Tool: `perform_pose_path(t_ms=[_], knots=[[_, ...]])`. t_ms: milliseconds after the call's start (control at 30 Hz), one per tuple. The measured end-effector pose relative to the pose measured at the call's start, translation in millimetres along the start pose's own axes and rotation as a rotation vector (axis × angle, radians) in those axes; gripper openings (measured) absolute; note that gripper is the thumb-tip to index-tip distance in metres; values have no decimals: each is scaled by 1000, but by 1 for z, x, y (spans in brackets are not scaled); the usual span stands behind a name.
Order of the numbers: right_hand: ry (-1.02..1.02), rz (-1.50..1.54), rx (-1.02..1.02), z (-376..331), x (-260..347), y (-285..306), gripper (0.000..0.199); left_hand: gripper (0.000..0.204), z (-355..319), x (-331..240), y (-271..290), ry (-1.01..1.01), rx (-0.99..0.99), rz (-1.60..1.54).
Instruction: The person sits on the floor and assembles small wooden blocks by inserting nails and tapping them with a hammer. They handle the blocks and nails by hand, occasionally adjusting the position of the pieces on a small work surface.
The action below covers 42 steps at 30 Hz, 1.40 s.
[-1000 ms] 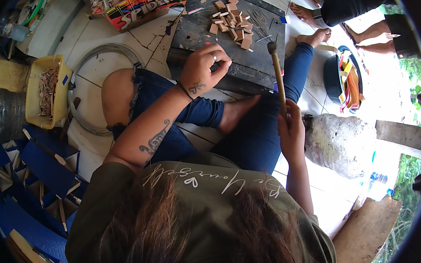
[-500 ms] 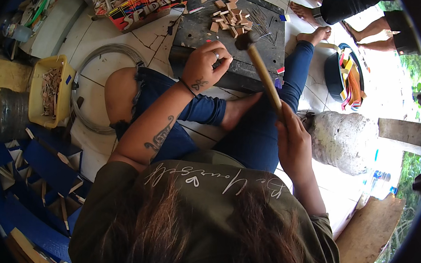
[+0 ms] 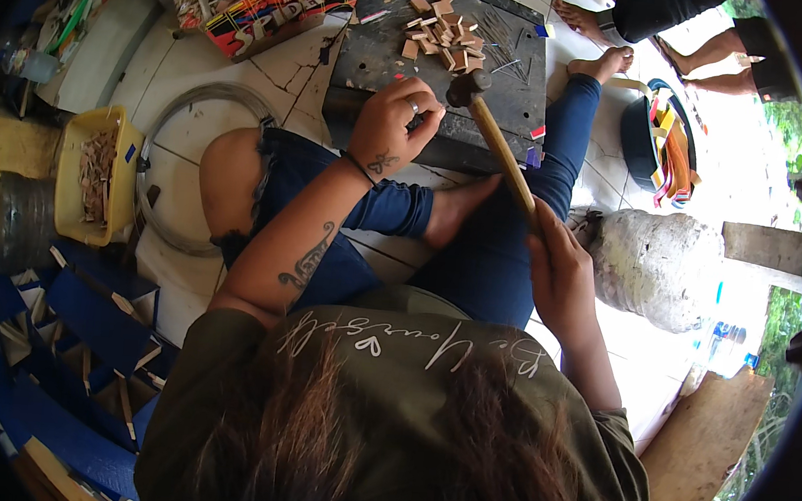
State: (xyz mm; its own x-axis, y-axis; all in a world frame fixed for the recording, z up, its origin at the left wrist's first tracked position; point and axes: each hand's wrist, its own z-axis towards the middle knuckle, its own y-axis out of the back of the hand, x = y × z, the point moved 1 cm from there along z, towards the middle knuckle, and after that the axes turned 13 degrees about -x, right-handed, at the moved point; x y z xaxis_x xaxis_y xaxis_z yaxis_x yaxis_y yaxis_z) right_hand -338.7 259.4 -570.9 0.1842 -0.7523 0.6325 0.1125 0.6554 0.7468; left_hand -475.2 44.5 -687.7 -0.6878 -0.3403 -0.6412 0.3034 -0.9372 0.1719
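Gripping a hammer (image 3: 503, 155), the right fingers (image 3: 555, 225) curl.

Hammer (image 3: 503, 153) blocks right of left hand (image 3: 396, 118); wood pieces (image 3: 443, 35) obstruct black board (image 3: 363, 62) far middle, passable left

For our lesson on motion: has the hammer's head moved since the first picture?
Yes: against the black bench, the hammer head has shifted left, toward the left hand.
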Motion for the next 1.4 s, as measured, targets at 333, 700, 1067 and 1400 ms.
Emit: perform_pose_path(t_ms=[333, 700, 1067, 1400], knots=[[74, 0, -51, 2, -1, -1, 39, 7, 0, 0, 0, -12, 3, -3], [41, -23, -21, 1, -5, -3, 41, 7, -1, 0, 0, -9, 6, 15], [2, 78, -81, 1, -5, -1, 39, 9, -2, 1, -1, 11, 1, 1], [-14, 93, -59, 2, -6, -3, 38, 9, -2, 1, 0, -8, 11, 12]])
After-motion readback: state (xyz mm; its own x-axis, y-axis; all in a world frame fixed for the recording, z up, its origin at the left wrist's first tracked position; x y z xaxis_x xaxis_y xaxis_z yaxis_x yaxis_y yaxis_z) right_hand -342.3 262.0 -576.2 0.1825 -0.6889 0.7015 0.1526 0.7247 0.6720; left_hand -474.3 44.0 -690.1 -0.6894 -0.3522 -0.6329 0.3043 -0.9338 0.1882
